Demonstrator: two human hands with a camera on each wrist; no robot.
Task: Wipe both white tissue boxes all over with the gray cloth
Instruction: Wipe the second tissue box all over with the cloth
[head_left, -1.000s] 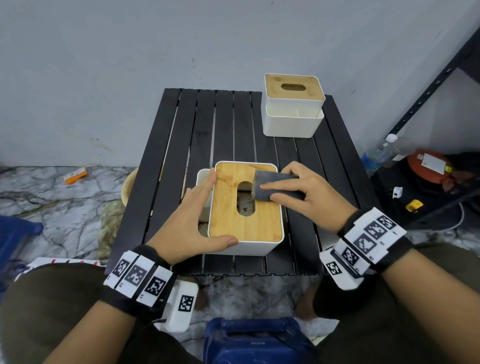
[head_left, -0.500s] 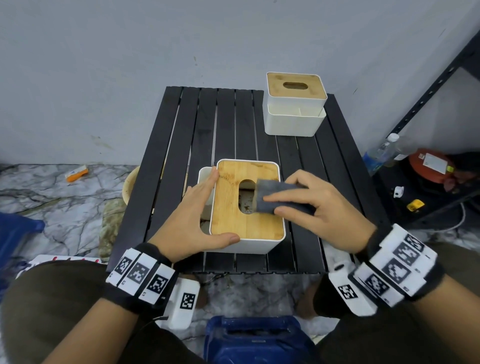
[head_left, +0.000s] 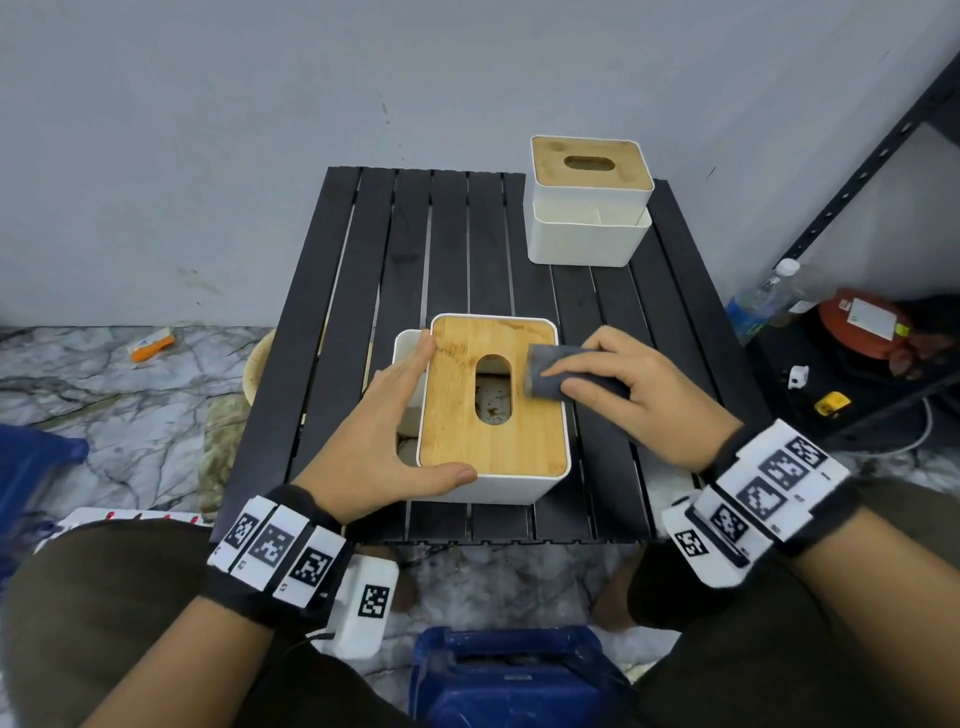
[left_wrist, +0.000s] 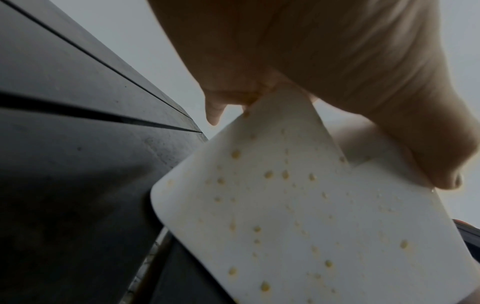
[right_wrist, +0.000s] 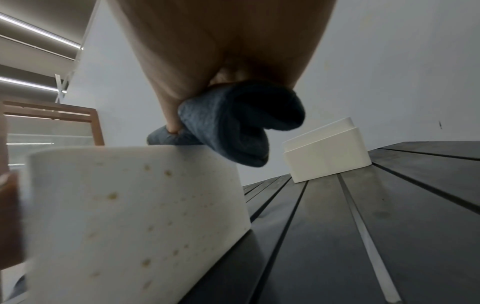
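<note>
Gray cloth, folded into a thick pad, is pinched between the thumb and curled fingers of the right hand and pressed on the right edge of the bamboo lid of the near tissue box; in the right wrist view part of the cloth hangs over the box's right wall. The left hand braces the same box with straight fingers laid along its left side and the thumb flat against the front edge, nothing curled round it. The box's white walls are dotted with yellowish-brown spots, and brown specks show through the lid's oval slot.

This box stands near the front middle of the surface, a low black slatted top with narrow gaps between its slats. The second tissue box, white with its own bamboo lid, stands well apart at the far right corner, close to the wall.

A plain pale gray wall backs the surface. The floor is gray veined marble, with a small orange and white item lying on the left. To the right, a black metal shelf holds a clear plastic bottle and a red round object. A blue container sits on the floor between the person's knees.
</note>
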